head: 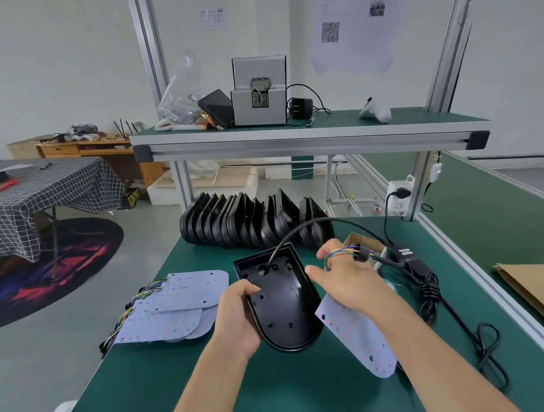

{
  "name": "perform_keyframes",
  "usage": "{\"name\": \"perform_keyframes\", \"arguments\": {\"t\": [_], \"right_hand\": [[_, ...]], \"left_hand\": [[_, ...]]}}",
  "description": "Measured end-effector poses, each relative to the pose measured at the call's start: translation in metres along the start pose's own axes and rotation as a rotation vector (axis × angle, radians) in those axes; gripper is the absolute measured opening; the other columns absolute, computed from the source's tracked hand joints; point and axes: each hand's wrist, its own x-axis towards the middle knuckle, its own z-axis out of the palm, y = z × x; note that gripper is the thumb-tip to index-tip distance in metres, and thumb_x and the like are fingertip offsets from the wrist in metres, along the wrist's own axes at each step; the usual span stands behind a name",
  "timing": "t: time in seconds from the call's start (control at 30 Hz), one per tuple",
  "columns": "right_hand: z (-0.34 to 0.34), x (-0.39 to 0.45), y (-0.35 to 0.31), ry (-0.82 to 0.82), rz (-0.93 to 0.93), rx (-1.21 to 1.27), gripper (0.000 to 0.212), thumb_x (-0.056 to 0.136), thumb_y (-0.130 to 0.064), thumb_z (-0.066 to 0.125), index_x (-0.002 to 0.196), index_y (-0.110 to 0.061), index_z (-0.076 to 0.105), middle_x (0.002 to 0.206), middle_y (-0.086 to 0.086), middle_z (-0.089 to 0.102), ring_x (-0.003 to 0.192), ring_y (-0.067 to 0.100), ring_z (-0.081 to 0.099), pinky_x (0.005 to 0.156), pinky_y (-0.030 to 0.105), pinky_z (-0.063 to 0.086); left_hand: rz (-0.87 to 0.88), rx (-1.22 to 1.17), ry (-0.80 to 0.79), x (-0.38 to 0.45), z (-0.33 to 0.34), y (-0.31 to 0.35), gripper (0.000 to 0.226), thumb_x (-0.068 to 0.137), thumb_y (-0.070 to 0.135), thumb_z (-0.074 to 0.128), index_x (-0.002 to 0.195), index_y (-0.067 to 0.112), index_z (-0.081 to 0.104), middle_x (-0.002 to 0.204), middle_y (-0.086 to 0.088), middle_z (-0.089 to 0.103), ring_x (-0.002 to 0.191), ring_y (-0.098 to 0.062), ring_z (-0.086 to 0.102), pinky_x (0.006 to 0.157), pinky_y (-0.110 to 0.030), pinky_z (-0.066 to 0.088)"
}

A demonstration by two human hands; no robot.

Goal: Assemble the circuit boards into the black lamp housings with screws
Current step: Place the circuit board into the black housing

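Left hand [238, 314] grips the glossy black D-shaped plastic lamp housing [285, 302] by its edge, tilted open-side up, probably so the board drops in. Right hand [347, 280] pinches the white rounded circuit board [359, 336] with coloured wires [342, 252] just beside it.

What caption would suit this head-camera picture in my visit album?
Left hand grips an open black lamp housing while the right hand holds a circuit board beside it.

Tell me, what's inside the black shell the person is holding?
The black housing held by the left hand shows only small holes, moulded posts and a black cable entering it. No board is inside yet.
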Motion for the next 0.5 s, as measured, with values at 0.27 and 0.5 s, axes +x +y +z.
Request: {"name": "perform_keyframes", "arguments": {"t": [0.27,0.5], "right_hand": [[0.017,0.000,0.013,-0.220,-0.090,0.435,0.030,0.095,-0.037,0.068,0.096,-0.008,0.075,0.091,0.007,0.078,0.081,0.012,0.065,0.082,0.033,0.050],[-0.013,0.009,0.015,-0.007,0.019,0.882,0.028,0.102,-0.018,0.064,0.082,-0.016,0.084,0.091,0.008,0.081,0.083,0.018,0.075,0.076,0.026,0.056]], "left_hand": [[0.009,-0.086,-0.007,0.003,-0.001,0.010,0.047,0.080,0.038,0.061,0.112,0.004,0.067,0.113,-0.017,0.072,0.099,-0.036,0.067,0.104,-0.052,0.047],[-0.007,-0.049,0.081,0.012,-0.019,-0.017,0.061,0.108,0.052,0.041,0.122,-0.005,0.056,0.115,-0.025,0.075,0.115,-0.035,0.069,0.101,-0.043,0.050]]}}
